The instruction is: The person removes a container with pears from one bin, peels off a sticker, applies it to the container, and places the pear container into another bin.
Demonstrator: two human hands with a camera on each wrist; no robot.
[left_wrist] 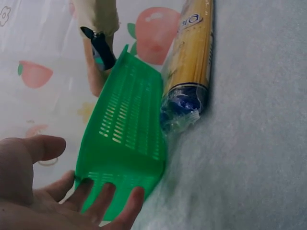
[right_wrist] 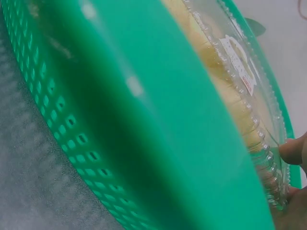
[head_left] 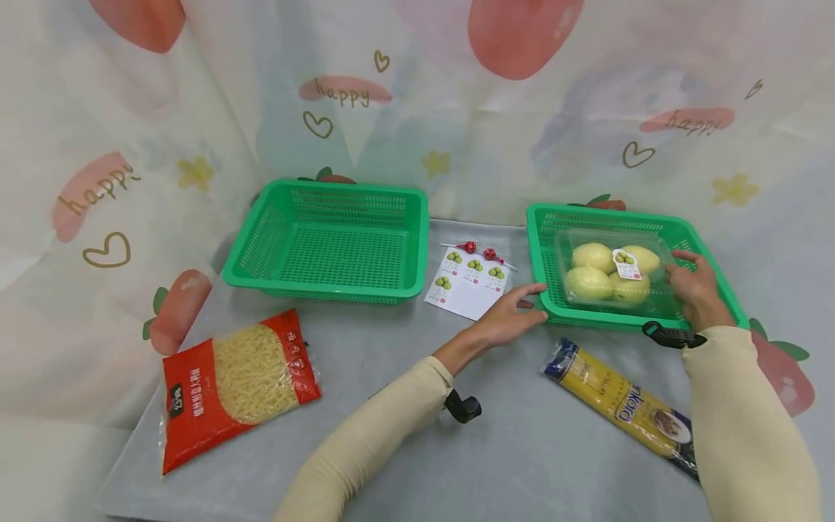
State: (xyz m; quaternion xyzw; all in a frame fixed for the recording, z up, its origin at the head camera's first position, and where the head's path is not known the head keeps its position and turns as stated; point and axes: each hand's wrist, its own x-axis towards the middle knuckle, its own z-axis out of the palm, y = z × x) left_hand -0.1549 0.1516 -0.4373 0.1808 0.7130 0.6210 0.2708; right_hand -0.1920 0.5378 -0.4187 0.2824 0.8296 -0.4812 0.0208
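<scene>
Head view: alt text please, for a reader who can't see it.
A person's right hand holds a clear box of yellow fruit inside the right green basket, while the left hand touches its front corner. Another green basket sits left.

You faced a counter (head_left: 509,449) covered in pale grey felt-like cloth. Behind it and along both sides hung a light fabric backdrop (head_left: 496,123) printed with red strawberries, yellow flowers, outlined hearts and the word "happy". The light was soft and even, casting only faint shadows on the cloth.
</scene>
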